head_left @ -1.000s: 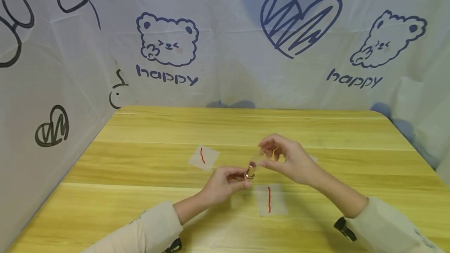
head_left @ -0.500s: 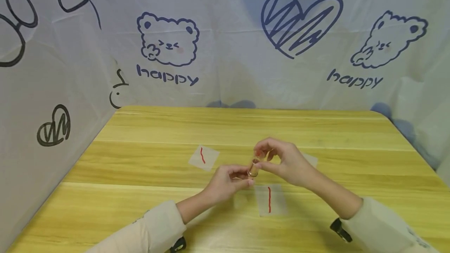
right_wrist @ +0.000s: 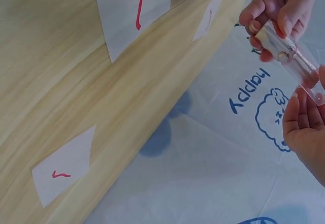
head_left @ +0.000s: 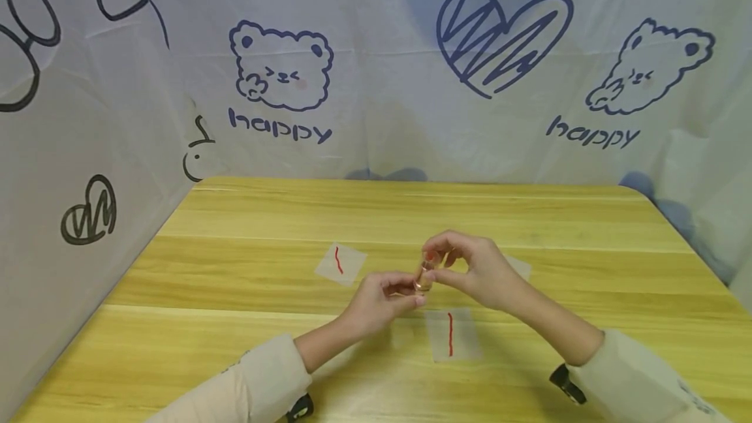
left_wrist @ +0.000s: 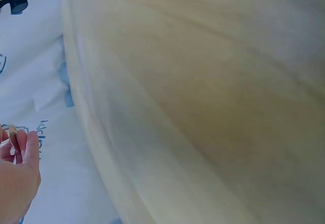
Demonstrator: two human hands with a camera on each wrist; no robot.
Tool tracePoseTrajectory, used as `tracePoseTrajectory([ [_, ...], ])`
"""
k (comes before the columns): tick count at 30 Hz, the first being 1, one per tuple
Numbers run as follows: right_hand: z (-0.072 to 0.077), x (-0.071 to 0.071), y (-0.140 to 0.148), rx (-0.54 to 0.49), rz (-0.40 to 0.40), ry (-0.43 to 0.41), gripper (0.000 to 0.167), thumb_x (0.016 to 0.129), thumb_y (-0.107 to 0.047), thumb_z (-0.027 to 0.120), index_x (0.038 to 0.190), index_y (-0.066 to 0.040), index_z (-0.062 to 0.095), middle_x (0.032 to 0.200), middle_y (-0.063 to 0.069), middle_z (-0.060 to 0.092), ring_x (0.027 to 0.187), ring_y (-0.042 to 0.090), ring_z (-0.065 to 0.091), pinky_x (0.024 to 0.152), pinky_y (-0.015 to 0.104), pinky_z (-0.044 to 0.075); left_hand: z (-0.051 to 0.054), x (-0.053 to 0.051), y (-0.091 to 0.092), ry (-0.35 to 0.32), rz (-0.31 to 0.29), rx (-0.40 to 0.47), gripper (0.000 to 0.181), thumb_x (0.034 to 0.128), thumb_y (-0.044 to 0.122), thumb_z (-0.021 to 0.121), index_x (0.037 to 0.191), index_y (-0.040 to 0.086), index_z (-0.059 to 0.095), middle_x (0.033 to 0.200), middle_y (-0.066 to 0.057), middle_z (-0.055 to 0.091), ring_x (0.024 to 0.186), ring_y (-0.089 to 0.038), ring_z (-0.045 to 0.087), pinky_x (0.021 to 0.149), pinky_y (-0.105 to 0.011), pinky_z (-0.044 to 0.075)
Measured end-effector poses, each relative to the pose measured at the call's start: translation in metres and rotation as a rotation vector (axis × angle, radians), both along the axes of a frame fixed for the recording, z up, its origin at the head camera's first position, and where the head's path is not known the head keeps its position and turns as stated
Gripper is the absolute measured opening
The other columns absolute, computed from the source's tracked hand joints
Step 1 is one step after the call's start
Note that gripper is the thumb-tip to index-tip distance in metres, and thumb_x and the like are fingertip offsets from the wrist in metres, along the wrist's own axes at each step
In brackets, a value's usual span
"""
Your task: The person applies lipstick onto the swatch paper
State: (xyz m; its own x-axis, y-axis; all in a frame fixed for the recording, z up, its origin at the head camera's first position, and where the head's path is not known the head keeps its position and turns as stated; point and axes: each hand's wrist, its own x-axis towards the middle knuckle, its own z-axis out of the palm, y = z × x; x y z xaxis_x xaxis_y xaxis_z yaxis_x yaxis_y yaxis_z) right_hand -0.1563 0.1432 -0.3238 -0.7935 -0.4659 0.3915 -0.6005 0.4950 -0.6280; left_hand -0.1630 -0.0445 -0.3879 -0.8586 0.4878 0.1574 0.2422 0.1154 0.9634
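Observation:
In the head view, my left hand (head_left: 378,305) pinches the base of a lipstick (head_left: 422,284) above the middle of the table. My right hand (head_left: 484,273) holds its clear cap (right_wrist: 310,79) between thumb and fingers from the other side. The right wrist view shows the see-through cap over the lipstick's upper part, against the shiny gold-and-silver base (right_wrist: 275,37). Whether the cap is fully seated, I cannot tell. Only part of the left hand and a bit of the lipstick appear at the left wrist view's edge.
White paper pieces lie on the wooden table (head_left: 235,344). A paper at left (head_left: 341,264) and a paper in front (head_left: 437,335) each bear a red streak. Another paper (head_left: 519,267) is partly behind the right hand. A drawn-on white cloth (head_left: 388,116) hangs behind.
My right hand has moved left and slightly down, bringing the clear cap over the lipstick held in my left hand. The left hand has shifted slightly right and up.

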Motion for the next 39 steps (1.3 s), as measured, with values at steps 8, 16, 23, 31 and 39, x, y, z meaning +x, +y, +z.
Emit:
tracePoseTrajectory([
  [8,0.002,-0.001,0.000,-0.061,0.013,0.010,0.022,0.078,-0.007,0.072,0.099,-0.005,0.065,0.087,0.002,0.066,0.079,0.004,0.058,0.073,0.027,0.054,0.009,-0.001,0.003,0.048,0.006,0.010,0.025,0.0839,-0.001,0.064,0.106,-0.012,0.063,0.102,-0.027,0.065,0.089,-0.025,0.065,0.074,-0.019,0.056],
  [16,-0.001,-0.003,-0.001,-0.074,0.008,0.001,0.022,0.079,-0.004,0.071,0.100,-0.001,0.065,0.089,0.005,0.066,0.080,0.008,0.059,0.074,0.025,0.054,0.006,-0.005,0.006,0.007,0.043,0.004,0.031,0.0830,0.000,0.066,0.111,-0.011,0.059,0.106,-0.025,0.064,0.090,-0.023,0.064,0.076,-0.018,0.055],
  [23,-0.002,-0.013,-0.001,-0.094,-0.053,0.034,0.025,0.077,-0.001,0.072,0.102,0.002,0.064,0.089,0.009,0.067,0.080,0.009,0.060,0.071,0.022,0.055,0.009,-0.017,0.009,0.020,0.103,0.014,0.025,0.0809,-0.001,0.068,0.103,-0.010,0.059,0.101,-0.024,0.064,0.090,-0.026,0.065,0.076,-0.019,0.055],
  [31,-0.006,-0.031,-0.002,-0.104,-0.099,0.049,0.022,0.079,-0.001,0.070,0.101,0.002,0.065,0.090,0.013,0.069,0.081,0.020,0.063,0.071,0.025,0.055,0.009,-0.038,0.016,0.082,0.144,-0.038,0.024,0.0802,0.002,0.070,0.102,-0.005,0.063,0.100,-0.019,0.067,0.092,-0.027,0.066,0.077,-0.022,0.056],
  [39,-0.016,-0.049,-0.001,-0.101,-0.154,0.033,0.024,0.080,0.000,0.070,0.103,0.003,0.065,0.091,0.015,0.069,0.083,0.026,0.064,0.073,0.027,0.056,0.004,-0.057,0.022,0.181,0.182,-0.141,0.023,0.0789,0.005,0.072,0.100,-0.004,0.067,0.097,-0.017,0.069,0.089,-0.025,0.067,0.075,-0.021,0.056],
])
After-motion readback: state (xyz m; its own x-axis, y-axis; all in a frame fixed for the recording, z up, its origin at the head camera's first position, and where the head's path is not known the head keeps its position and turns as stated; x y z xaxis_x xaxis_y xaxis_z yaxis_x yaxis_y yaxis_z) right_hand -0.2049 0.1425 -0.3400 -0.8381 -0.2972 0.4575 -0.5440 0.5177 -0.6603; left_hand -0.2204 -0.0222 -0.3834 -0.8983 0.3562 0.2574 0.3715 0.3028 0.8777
